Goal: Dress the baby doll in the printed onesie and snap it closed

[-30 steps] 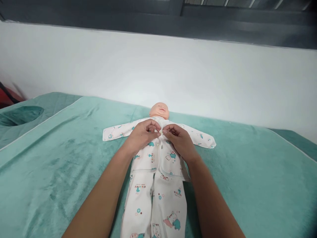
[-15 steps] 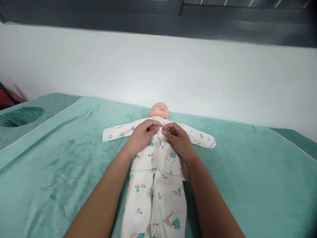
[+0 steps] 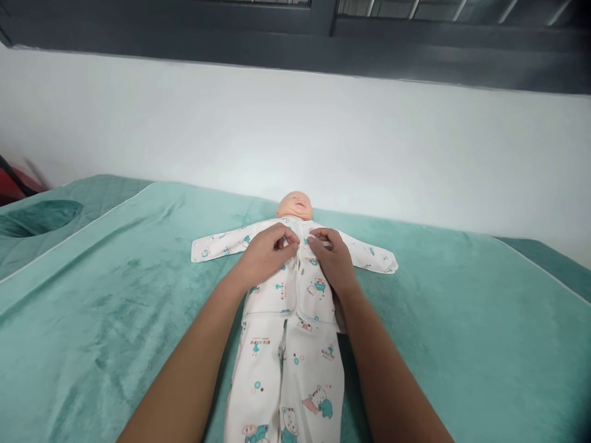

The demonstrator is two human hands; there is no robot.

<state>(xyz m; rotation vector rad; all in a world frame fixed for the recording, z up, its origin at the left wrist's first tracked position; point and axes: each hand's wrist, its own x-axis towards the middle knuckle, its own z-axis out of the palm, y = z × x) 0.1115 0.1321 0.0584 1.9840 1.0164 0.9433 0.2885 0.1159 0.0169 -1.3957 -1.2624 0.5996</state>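
A baby doll [image 3: 295, 205] lies face up with its arms spread. It wears a white printed jacket [image 3: 282, 295] over matching trousers [image 3: 311, 375]. My left hand [image 3: 271, 251] is at the chest, thumb and forefinger pinched at the jacket's front edge. Just across the front seam, my right hand [image 3: 333, 255] rests on the other front panel, its fingers bent and thumb and forefinger slightly apart. The fingertips hide part of the upper fastening. Below the hands the two front panels lie side by side, and the hem covers the trousers' waist.
Under the doll is a green padded cover [image 3: 462, 332]. It has an oval opening [image 3: 44, 216] at the left. A white wall [image 3: 406, 147] rises behind the doll's head, with a dark window frame [image 3: 258, 43] above. Something red [image 3: 13, 184] shows at the far left.
The fingertips, close together at the bunched chest edge before, have drawn apart. My right hand has come off the seam, and the jacket front lies flatter there.
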